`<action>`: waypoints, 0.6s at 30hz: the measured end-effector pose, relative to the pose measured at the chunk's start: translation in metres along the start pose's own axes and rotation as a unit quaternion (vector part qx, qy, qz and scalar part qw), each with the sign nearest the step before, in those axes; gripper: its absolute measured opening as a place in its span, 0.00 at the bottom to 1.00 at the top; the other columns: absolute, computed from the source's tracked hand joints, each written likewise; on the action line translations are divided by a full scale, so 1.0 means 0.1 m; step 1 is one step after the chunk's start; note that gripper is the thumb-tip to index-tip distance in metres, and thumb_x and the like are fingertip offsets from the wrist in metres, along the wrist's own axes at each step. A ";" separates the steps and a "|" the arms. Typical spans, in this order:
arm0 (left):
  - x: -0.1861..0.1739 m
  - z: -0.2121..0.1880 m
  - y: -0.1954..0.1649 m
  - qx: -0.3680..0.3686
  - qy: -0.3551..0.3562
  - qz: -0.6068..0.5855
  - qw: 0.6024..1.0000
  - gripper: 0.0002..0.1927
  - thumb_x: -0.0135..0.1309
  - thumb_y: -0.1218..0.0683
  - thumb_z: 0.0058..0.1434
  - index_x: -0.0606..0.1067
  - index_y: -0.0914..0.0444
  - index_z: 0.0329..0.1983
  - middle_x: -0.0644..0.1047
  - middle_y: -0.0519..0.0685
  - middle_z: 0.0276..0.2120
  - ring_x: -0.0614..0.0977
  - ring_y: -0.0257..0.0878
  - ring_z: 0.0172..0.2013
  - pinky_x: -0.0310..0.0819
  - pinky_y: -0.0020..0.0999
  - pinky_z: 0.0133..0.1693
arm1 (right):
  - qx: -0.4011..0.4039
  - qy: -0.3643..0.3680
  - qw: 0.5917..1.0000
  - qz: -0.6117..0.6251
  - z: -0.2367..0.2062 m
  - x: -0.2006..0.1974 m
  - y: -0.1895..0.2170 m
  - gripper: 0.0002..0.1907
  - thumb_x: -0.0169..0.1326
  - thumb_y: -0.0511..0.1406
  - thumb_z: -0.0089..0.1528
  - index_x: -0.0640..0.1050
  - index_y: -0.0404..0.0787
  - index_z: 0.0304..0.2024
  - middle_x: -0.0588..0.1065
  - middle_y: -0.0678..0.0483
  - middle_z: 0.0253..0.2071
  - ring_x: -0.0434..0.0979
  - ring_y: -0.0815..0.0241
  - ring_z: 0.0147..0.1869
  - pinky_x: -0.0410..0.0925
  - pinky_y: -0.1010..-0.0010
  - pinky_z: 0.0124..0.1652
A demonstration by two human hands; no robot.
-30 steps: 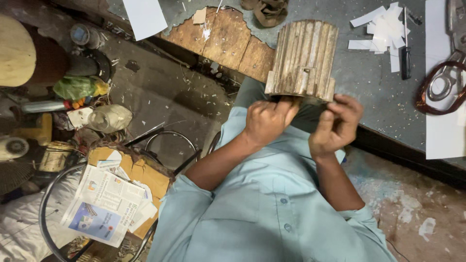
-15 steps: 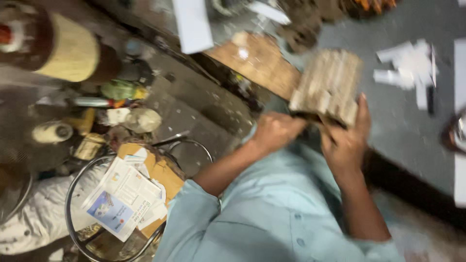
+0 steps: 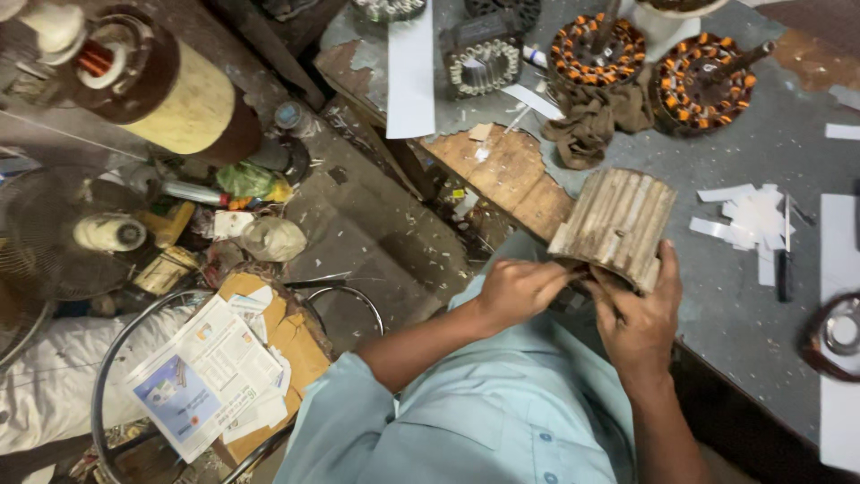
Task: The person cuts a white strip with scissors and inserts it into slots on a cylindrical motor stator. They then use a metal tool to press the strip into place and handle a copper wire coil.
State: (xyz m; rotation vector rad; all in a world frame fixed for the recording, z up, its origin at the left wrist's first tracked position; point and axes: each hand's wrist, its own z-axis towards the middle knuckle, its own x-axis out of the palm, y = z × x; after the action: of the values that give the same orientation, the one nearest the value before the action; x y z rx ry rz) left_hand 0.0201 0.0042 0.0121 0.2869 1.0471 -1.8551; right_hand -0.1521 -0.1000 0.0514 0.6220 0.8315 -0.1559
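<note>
Fingers (image 3: 546,276) of the left hand (image 3: 520,291): drawn together at the lower edge of a ribbed wooden cylinder (image 3: 616,224), pinching something there that cannot be made out. Fingers of the right hand (image 3: 638,318): wrapped around the lower right side of the same cylinder, thumb raised along its edge.

Cylinder: held upright-tilted at centre right of the frame, over the near edge of the grey tabletop (image 3: 761,161), just in front of the light blue shirt (image 3: 484,421).

Progress, as judged: work at the cylinder's base appears under way, not finished; no wire or winding is seen on its ribbed face. Two wound stators with orange inserts (image 3: 645,63) are placed at the upper right, beside a brown rag (image 3: 596,121). White paper strips (image 3: 752,220) are laid out at the right, unused. A bare stator core (image 3: 484,63) is seen at the top centre.

Hidden or unclear: the contact point between both hands is shadowed. The item at the right edge, a reddish loop (image 3: 838,336), is cut off. Floor clutter at the left, including a newspaper (image 3: 210,381) and a fan guard (image 3: 54,242), is only partly legible.
</note>
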 end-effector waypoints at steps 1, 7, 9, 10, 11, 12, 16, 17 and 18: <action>-0.01 -0.03 -0.04 -0.001 -0.029 -0.033 0.999 0.07 0.57 0.59 0.66 0.80 0.64 0.46 0.83 0.53 0.35 0.84 0.46 0.28 0.79 0.39 0.32 | -0.017 -0.008 1.000 0.017 0.02 -0.05 -0.02 0.18 0.69 0.37 0.54 0.84 0.47 0.47 0.62 0.31 0.71 0.65 0.33 0.73 0.61 0.50 0.68; 0.00 -0.09 -0.27 0.063 -0.037 0.047 0.996 0.08 0.61 0.62 0.65 0.80 0.66 0.46 0.80 0.50 0.33 0.82 0.42 0.31 0.78 0.37 0.35 | 0.085 -0.346 0.889 0.287 0.39 -0.44 -0.54 0.09 0.54 0.32 0.68 0.78 0.39 0.31 0.77 0.48 0.44 0.77 0.58 0.47 0.71 0.65 0.48; 0.02 -0.03 -0.36 0.099 -0.009 0.060 0.993 0.10 0.62 0.62 0.62 0.82 0.66 0.46 0.77 0.48 0.28 0.80 0.41 0.28 0.75 0.37 0.31 | 0.156 -0.238 0.895 0.343 0.77 -0.54 -0.83 0.04 0.57 0.31 0.69 0.78 0.36 0.39 0.78 0.51 0.40 0.78 0.63 0.42 0.73 0.71 0.42; 0.02 0.02 -0.39 0.118 0.000 0.072 0.990 0.11 0.63 0.62 0.60 0.83 0.66 0.46 0.76 0.46 0.26 0.78 0.40 0.26 0.73 0.36 0.28 | 0.139 -0.113 0.921 0.346 0.99 -0.52 -0.95 0.05 0.58 0.31 0.71 0.79 0.36 0.47 0.77 0.53 0.45 0.79 0.65 0.47 0.73 0.74 0.47; 0.02 0.06 -0.42 0.082 0.005 0.069 0.994 0.11 0.63 0.61 0.60 0.83 0.66 0.46 0.75 0.47 0.26 0.78 0.41 0.26 0.73 0.37 0.29 | 0.133 0.029 0.941 0.310 1.25 -0.46 -1.07 0.07 0.58 0.32 0.70 0.80 0.36 0.50 0.78 0.52 0.46 0.78 0.64 0.47 0.73 0.73 0.45; 0.03 0.10 -0.46 0.044 0.009 0.066 0.997 0.11 0.64 0.59 0.60 0.82 0.65 0.46 0.74 0.48 0.25 0.77 0.42 0.26 0.73 0.38 0.29 | 0.120 0.171 0.941 0.267 1.49 -0.37 -1.15 0.10 0.57 0.33 0.70 0.81 0.37 0.52 0.80 0.51 0.46 0.78 0.63 0.47 0.72 0.72 0.44; -0.05 0.10 -0.51 0.056 -0.028 0.058 0.996 0.08 0.62 0.61 0.65 0.78 0.66 0.46 0.78 0.50 0.32 0.78 0.44 0.28 0.74 0.39 0.32 | 0.082 0.443 0.885 0.122 1.92 0.04 -1.35 0.17 0.59 0.33 0.61 0.83 0.40 0.53 0.84 0.51 0.47 0.82 0.58 0.48 0.72 0.66 0.50; -0.10 0.04 -0.53 0.017 -0.046 0.009 0.999 0.09 0.62 0.62 0.65 0.79 0.65 0.48 0.79 0.50 0.32 0.79 0.43 0.28 0.74 0.38 0.32 | 0.079 0.489 0.864 0.085 1.91 0.16 -1.37 0.18 0.60 0.33 0.59 0.82 0.40 0.53 0.84 0.51 0.47 0.82 0.57 0.47 0.73 0.64 0.49; -0.12 0.00 -0.52 -0.021 -0.065 -0.040 0.997 0.10 0.61 0.62 0.65 0.79 0.65 0.49 0.79 0.51 0.32 0.79 0.43 0.28 0.75 0.37 0.32 | 0.066 0.510 0.855 0.070 1.91 0.26 -1.41 0.19 0.61 0.33 0.58 0.83 0.40 0.53 0.84 0.51 0.48 0.82 0.57 0.47 0.73 0.64 0.49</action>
State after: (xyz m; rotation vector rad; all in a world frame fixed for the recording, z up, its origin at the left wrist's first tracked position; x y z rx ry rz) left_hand -0.0161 0.0208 0.0471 0.0988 1.0201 -1.8939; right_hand -0.0634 -0.3214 0.0653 0.9017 1.8066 0.2931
